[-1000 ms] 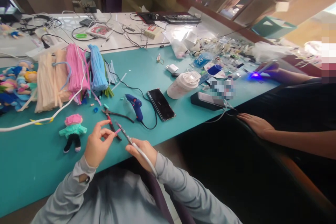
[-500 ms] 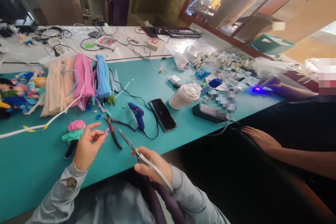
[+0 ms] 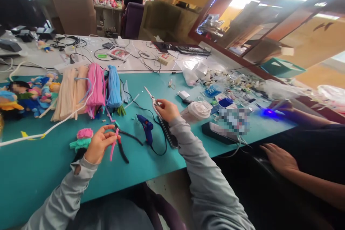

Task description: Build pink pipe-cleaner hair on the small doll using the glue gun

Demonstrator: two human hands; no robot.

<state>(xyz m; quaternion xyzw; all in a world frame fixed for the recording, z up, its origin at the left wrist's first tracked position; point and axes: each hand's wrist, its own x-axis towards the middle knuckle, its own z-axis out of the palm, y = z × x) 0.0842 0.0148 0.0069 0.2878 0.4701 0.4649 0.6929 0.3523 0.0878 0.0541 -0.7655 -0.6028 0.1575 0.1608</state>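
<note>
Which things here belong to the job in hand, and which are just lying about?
Likely part of the job: pink strip (left hand), scissors (right hand); perhaps the pliers and blue glue gun nearby.

Likely just lying about: black phone, lidded cup, white charger, keyboard.

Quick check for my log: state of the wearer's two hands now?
Left hand: closed, pinching a pink strip.
Right hand: closed, holding scissors.
</note>
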